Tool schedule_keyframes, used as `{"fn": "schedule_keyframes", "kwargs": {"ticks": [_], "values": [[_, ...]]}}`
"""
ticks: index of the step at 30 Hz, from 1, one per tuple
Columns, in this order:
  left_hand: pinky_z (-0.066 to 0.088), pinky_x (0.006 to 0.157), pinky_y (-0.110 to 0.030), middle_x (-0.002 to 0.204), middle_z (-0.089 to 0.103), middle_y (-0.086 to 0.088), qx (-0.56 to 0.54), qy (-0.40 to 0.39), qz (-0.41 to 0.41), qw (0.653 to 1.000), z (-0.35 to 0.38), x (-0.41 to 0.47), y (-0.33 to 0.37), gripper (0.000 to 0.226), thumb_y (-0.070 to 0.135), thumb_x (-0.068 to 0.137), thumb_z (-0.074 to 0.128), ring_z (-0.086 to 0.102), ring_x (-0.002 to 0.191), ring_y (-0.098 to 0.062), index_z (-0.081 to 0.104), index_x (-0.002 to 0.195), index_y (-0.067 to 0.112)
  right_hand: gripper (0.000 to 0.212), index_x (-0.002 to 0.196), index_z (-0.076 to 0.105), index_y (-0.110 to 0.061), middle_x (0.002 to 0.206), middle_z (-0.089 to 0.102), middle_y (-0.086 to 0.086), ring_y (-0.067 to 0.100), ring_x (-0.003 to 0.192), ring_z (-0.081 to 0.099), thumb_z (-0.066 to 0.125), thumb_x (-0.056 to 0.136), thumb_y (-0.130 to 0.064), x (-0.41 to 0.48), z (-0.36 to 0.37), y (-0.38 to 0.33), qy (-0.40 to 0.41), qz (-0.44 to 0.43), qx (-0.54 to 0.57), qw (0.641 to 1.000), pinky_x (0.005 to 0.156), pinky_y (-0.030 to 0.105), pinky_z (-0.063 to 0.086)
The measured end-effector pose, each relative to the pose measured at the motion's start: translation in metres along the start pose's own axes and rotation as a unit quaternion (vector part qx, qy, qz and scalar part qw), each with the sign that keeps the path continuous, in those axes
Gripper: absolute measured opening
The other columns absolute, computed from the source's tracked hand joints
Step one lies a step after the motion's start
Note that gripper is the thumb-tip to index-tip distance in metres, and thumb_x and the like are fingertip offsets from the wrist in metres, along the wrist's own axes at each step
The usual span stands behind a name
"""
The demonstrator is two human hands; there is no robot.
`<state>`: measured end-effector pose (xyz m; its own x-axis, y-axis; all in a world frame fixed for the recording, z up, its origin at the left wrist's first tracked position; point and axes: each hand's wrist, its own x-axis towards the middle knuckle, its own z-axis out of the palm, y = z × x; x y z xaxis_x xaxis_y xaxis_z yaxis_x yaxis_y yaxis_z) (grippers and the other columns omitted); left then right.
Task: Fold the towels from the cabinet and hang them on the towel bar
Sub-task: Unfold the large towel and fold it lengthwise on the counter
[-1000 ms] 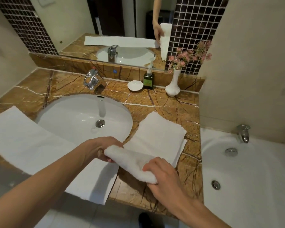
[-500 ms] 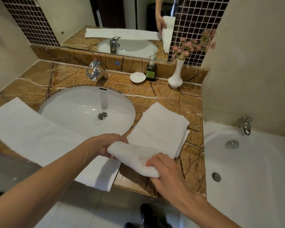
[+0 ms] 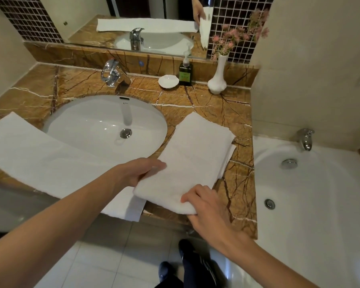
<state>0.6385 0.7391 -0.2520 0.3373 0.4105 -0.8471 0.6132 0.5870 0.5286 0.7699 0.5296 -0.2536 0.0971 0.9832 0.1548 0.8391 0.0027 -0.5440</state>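
Observation:
A folded white towel [image 3: 191, 161] lies on the brown marble counter [image 3: 227, 113] to the right of the sink. My left hand [image 3: 139, 171] grips its near left corner, thumb on top of the cloth. Fingers of my right hand [image 3: 204, 206] curl round the near right edge of the same towel. A second white towel [image 3: 40, 156], folded into a long strip, stretches along the counter's front edge past the sink, its right end overhanging the edge. No towel bar is in view.
An oval white sink [image 3: 104, 129] with a chrome tap [image 3: 112, 73] takes up the counter's middle. A soap dish [image 3: 168, 81], a dark soap bottle [image 3: 185, 71] and a white vase [image 3: 217, 80] stand along the back. A white bathtub [image 3: 312, 194] adjoins on the right.
The towel's lifted near end has come down flat onto the rest of the towel. Both hands moved forward with it and still hold its near edge.

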Motion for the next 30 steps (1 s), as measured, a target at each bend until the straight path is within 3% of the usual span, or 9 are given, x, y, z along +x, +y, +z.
{"fn": "schedule_keyframes", "kwargs": {"ticks": [4, 7, 11, 15, 20, 24, 27, 29, 30], "values": [[0.053, 0.078, -0.035, 0.104, 0.072, -0.010, -0.017, 0.048, 0.050, 0.997, 0.006, 0.008, -0.002, 0.038, 0.037, 0.085, 0.067, 0.067, 0.096, -0.025, 0.064, 0.108, 0.006, 0.038, 0.094, 0.068, -0.016, 0.092, 0.061, 0.005, 0.024, 0.083, 0.057, 0.077, 0.061, 0.000, 0.000, 0.009, 0.004, -0.043, -0.006, -0.043, 0.998, 0.070, 0.027, 0.037], [0.051, 0.089, -0.037, 0.106, 0.071, -0.009, -0.045, 0.068, 0.071, 0.994, 0.008, 0.014, -0.004, 0.040, 0.040, 0.090, 0.059, 0.066, 0.099, -0.025, 0.063, 0.110, 0.006, 0.036, 0.112, 0.062, -0.013, 0.111, 0.054, 0.009, 0.029, 0.103, 0.050, 0.061, 0.077, -0.005, 0.004, 0.019, 0.013, -0.126, -0.001, -0.060, 0.990, 0.088, 0.035, 0.036], [0.053, 0.077, -0.033, 0.105, 0.071, -0.005, -0.099, 0.070, 0.078, 0.990, 0.010, 0.017, -0.004, 0.039, 0.044, 0.092, 0.054, 0.066, 0.096, -0.021, 0.065, 0.105, 0.010, 0.042, 0.126, 0.053, -0.021, 0.123, 0.046, 0.004, 0.023, 0.114, 0.042, 0.055, 0.086, -0.035, 0.011, 0.027, 0.021, -0.195, 0.026, -0.067, 0.978, 0.098, 0.034, 0.032], [0.048, 0.096, -0.039, 0.114, 0.068, -0.005, -0.087, 0.048, 0.085, 0.991, 0.011, 0.016, -0.006, 0.040, 0.040, 0.094, 0.053, 0.062, 0.107, -0.024, 0.060, 0.119, 0.009, 0.038, 0.122, 0.054, -0.022, 0.116, 0.056, 0.000, 0.017, 0.104, 0.054, 0.047, 0.094, -0.045, 0.037, 0.017, 0.016, -0.130, 0.126, 0.057, 0.982, 0.086, 0.032, 0.045], [0.051, 0.089, -0.037, 0.113, 0.069, -0.004, -0.061, -0.053, 0.131, 0.988, 0.023, 0.002, -0.005, 0.030, 0.029, 0.094, 0.058, 0.065, 0.105, -0.020, 0.060, 0.120, 0.014, 0.047, 0.124, 0.051, -0.018, 0.109, 0.062, 0.003, 0.019, 0.099, 0.059, 0.052, 0.090, -0.050, 0.108, -0.005, 0.014, -0.004, 0.223, 0.138, 0.965, 0.076, 0.030, 0.043], [0.052, 0.063, -0.026, 0.095, 0.068, -0.003, 0.015, 0.010, 0.128, 0.992, 0.052, -0.009, -0.004, 0.039, 0.036, 0.085, 0.068, 0.066, 0.083, -0.015, 0.058, 0.108, 0.006, 0.081, 0.136, 0.035, -0.007, 0.132, 0.052, 0.014, 0.034, 0.116, 0.053, 0.056, 0.081, -0.063, 0.161, -0.010, 0.016, -0.079, 0.321, 0.139, 0.933, 0.084, 0.038, 0.046], [0.053, 0.074, -0.029, 0.109, 0.062, 0.000, 0.017, 0.034, 0.131, 0.991, 0.070, -0.013, -0.002, 0.043, 0.044, 0.083, 0.065, 0.062, 0.096, -0.017, 0.050, 0.112, 0.016, 0.048, 0.115, 0.045, -0.006, 0.111, 0.056, 0.012, 0.035, 0.105, 0.056, 0.061, 0.083, -0.037, 0.181, -0.012, 0.025, -0.116, 0.351, 0.074, 0.926, 0.073, 0.034, 0.043], [0.055, 0.082, -0.036, 0.113, 0.066, -0.001, -0.031, 0.001, 0.134, 0.990, 0.075, -0.019, 0.001, 0.038, 0.040, 0.087, 0.060, 0.064, 0.101, -0.020, 0.054, 0.115, 0.015, 0.015, 0.081, 0.041, -0.012, 0.080, 0.046, 0.004, 0.029, 0.076, 0.053, 0.054, 0.083, -0.020, 0.183, -0.014, 0.031, -0.097, 0.364, 0.079, 0.923, 0.057, 0.029, 0.035], [0.056, 0.077, -0.035, 0.110, 0.068, -0.002, -0.055, -0.010, 0.133, 0.990, 0.075, -0.023, 0.002, 0.031, 0.036, 0.090, 0.057, 0.065, 0.099, -0.022, 0.056, 0.114, 0.016, 0.019, 0.072, 0.035, -0.014, 0.071, 0.040, 0.002, 0.025, 0.064, 0.046, 0.050, 0.083, -0.016, 0.184, -0.015, 0.034, -0.078, 0.371, 0.105, 0.919, 0.051, 0.028, 0.031]]}}
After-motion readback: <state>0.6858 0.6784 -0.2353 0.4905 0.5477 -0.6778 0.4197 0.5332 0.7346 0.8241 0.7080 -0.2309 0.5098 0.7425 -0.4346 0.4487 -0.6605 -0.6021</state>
